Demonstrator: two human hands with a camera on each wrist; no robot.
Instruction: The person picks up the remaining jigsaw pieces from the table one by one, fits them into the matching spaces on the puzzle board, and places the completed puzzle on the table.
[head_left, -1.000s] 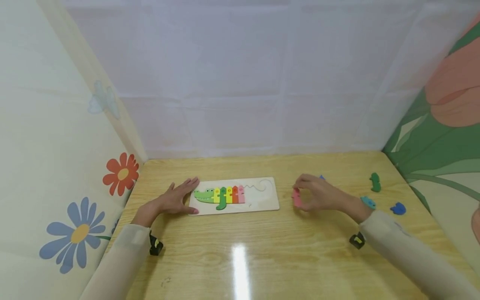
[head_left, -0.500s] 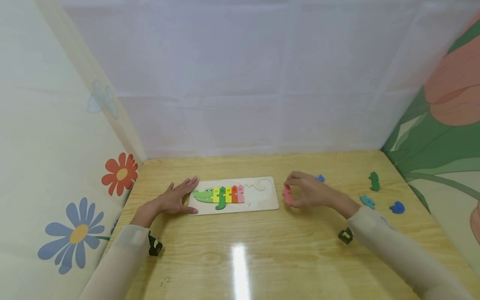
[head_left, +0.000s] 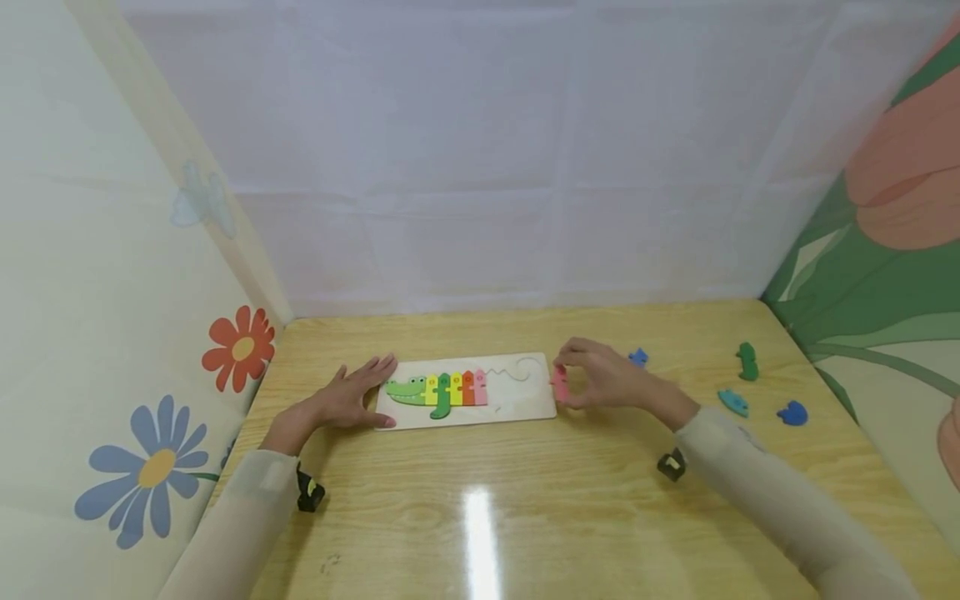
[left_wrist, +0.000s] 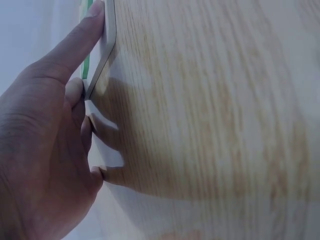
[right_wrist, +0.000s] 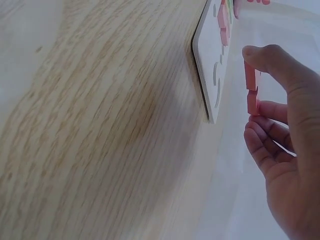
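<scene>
A white crocodile puzzle board [head_left: 525,404] lies on the table, its left part filled with a green head piece [head_left: 408,390] and several coloured body pieces, the last one light pink [head_left: 481,387]. My left hand [head_left: 348,400] rests at the board's left end, thumb and forefinger spread to its two corners; in the left wrist view the straight thumb [left_wrist: 75,47] lies on the board's edge. Between thumb and fingertips, my right hand [head_left: 607,379] pinches a pink puzzle piece [head_left: 561,385]. The right wrist view shows this pink piece [right_wrist: 251,85] upright, apart from the board.
On the right of the table lie several loose pieces: a blue one [head_left: 638,357], a green one [head_left: 747,361], a teal one [head_left: 733,402] and a dark blue rounded one [head_left: 792,412]. White cloth [head_left: 450,167] hangs behind the table; flowered cloths flank it.
My right hand has carried the pink piece leftward from the table's right side to the board's right edge, uncovering the blue piece behind it. The left hand stays put.
</scene>
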